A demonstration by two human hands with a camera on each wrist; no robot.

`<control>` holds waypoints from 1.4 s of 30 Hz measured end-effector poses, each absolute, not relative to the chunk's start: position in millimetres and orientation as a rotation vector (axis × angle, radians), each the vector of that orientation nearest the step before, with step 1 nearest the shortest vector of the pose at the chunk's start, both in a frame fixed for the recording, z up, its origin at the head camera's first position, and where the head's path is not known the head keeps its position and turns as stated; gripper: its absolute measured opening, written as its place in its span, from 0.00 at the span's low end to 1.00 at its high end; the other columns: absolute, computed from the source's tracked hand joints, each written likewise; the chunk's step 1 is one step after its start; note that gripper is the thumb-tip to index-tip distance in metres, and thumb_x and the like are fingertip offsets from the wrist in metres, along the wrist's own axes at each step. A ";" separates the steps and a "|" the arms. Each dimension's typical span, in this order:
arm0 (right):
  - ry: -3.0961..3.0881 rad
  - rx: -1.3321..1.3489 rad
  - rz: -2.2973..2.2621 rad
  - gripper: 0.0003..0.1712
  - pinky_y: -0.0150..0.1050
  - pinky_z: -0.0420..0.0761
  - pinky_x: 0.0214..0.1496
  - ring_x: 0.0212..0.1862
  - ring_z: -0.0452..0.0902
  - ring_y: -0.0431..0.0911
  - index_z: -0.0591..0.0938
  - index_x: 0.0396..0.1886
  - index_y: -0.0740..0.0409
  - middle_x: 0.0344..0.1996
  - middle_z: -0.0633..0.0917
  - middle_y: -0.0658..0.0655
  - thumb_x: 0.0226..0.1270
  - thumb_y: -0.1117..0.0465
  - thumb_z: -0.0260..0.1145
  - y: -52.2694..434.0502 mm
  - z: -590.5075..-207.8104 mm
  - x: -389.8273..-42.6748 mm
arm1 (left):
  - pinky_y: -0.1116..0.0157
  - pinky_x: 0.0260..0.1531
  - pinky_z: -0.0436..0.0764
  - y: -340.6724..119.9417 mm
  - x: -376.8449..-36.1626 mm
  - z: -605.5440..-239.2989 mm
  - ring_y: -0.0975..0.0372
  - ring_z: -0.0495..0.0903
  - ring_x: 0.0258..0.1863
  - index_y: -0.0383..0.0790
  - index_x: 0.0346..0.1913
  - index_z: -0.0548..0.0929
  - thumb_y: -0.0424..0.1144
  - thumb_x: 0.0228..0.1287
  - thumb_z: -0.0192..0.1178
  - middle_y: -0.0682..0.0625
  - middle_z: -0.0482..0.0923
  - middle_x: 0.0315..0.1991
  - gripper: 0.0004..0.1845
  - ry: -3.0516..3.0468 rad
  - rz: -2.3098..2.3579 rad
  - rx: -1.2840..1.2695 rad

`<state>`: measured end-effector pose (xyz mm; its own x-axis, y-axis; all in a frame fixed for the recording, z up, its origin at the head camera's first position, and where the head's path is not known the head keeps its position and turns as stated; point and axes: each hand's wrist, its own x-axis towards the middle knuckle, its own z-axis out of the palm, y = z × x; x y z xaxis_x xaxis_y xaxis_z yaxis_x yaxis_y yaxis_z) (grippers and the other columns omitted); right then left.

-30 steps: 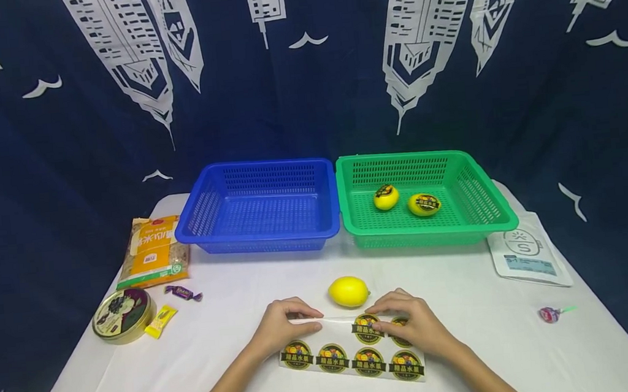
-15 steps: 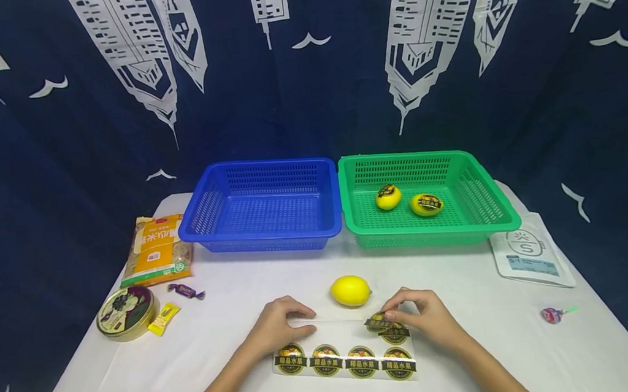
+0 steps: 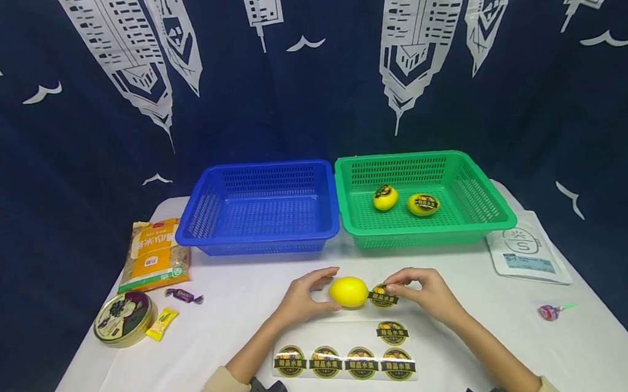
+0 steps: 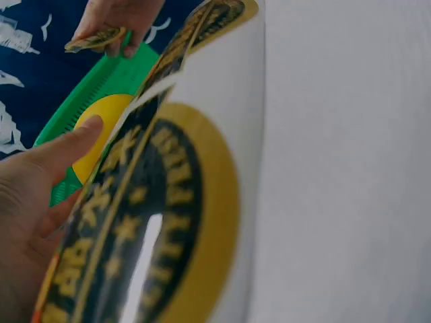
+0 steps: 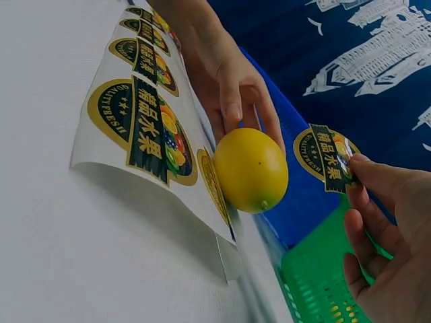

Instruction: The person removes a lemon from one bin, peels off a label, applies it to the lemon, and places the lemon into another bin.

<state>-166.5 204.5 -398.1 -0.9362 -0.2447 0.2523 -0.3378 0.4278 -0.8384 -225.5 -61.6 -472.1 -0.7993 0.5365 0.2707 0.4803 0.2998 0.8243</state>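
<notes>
A yellow lemon [image 3: 348,292] lies on the white table behind the sticker sheet. My left hand [image 3: 306,296] reaches round its left side, thumb in front and fingers behind; firm contact cannot be told. To the lemon's right, my right hand [image 3: 425,293] pinches a round black-and-gold fruit sticker [image 3: 381,296] by its edge. The right wrist view shows that sticker [image 5: 326,157] held up between thumb and fingers, apart from the lemon [image 5: 250,171]. The sticker sheet [image 3: 342,336] lies flat in front, with one sticker in its back row and several along its front row.
Behind stand a blue basket [image 3: 274,246] and a green basket [image 3: 428,236], the green one with two stickered lemons. At left lie a grain bag [image 3: 155,254], a round tin [image 3: 124,318] and two candies. A white pouch [image 3: 525,250] and a lollipop [image 3: 549,312] lie at right.
My right hand has peeled a sticker from the sheet's back row and brought it beside the lemon. My left hand has left the sheet and moved forward to the lemon's left side.
</notes>
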 end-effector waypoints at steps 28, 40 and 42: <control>-2.551 0.628 1.395 0.05 0.41 0.77 0.33 0.30 0.73 0.40 0.86 0.31 0.49 0.26 0.83 0.39 0.53 0.58 0.72 165.0 -445.8 -211.2 | 0.69 0.52 0.75 -52.4 -230.6 -492.8 0.66 0.78 0.47 0.45 0.56 0.77 0.40 0.41 0.75 0.55 0.78 0.52 0.33 2.469 1.649 0.988; -2.234 0.797 0.963 0.08 0.34 0.67 0.34 0.29 0.69 0.41 0.85 0.29 0.52 0.23 0.81 0.41 0.46 0.64 0.74 157.1 -459.2 -209.3 | 0.71 0.50 0.76 -52.2 -232.7 -497.4 0.66 0.79 0.46 0.46 0.55 0.78 0.42 0.41 0.75 0.55 0.79 0.51 0.32 2.466 1.679 1.005; -2.210 0.787 0.910 0.07 0.34 0.65 0.35 0.30 0.67 0.40 0.86 0.28 0.52 0.23 0.81 0.42 0.46 0.62 0.74 155.0 -460.8 -208.1 | 0.71 0.49 0.76 -52.3 -232.8 -498.4 0.66 0.79 0.46 0.46 0.55 0.78 0.42 0.41 0.75 0.56 0.79 0.50 0.32 2.462 1.687 1.010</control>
<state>-208.1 155.0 -460.8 -0.6333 -0.2858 0.7192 -0.7094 0.5858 -0.3919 -232.8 -52.3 -498.4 -0.7945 0.4957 0.3507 0.5060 0.2212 0.8337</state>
